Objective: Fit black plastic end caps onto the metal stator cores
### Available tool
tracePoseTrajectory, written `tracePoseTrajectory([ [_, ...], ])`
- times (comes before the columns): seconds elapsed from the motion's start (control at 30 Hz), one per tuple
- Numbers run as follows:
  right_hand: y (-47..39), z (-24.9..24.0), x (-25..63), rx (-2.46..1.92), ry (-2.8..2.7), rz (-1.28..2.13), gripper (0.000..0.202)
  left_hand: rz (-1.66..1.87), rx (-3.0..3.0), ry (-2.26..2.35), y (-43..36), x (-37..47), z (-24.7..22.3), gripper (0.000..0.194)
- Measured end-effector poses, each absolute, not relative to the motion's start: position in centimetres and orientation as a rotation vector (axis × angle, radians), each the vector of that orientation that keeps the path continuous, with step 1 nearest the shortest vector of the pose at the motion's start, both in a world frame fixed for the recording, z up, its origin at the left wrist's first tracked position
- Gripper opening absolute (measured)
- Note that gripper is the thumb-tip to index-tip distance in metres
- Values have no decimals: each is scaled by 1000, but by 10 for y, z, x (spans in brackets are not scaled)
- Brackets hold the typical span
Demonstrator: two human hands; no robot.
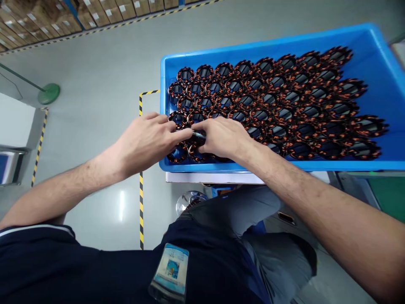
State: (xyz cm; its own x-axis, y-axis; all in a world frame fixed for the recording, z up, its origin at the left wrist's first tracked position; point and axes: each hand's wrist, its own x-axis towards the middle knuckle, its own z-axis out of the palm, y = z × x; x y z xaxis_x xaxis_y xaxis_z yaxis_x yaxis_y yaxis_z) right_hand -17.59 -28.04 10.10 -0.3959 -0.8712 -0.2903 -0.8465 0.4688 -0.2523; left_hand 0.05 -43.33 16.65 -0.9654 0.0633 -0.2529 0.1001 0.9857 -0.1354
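Rows of motor stators [245, 101], ring-shaped with copper windings, stand in a blue plastic bin [268, 166]. Near the bin's left end, my right hand [223, 137] grips the metal rim of one stator [198, 134] between thumb and fingers. My left hand [152, 141] comes in from the left, its thumb pressed to that same rim and its fingers curled down over the stators. Most of the gripped stator is hidden by the hands, so I cannot tell whether it is lifted.
Along the far wall, cardboard boxes [98, 12] sit on a shelf. A green round stand base [49, 93] is on the floor at left. Yellow-black tape [141, 211] marks the floor. Below the bin are a round metal stool [186, 200] and my legs.
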Motion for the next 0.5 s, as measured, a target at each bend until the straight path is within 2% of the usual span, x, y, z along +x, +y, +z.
tracePoseTrajectory([
  [0.13, -282, 103, -176, -1451, 2329, -95, 60, -358, 318, 2885, -427, -9, 165, 41],
  [0.23, -283, 105, -175, -1443, 2339, -91, 64, -388, 435, 2769, -427, -20, 164, 38],
  [0.33, -284, 107, -175, -1459, 2340, -101, 56, -371, 464, 2693, -421, -34, 163, 35],
  [0.5, -283, 107, -174, -1469, 2355, -88, 56, -422, 430, 2621, -401, -54, 169, 40],
])
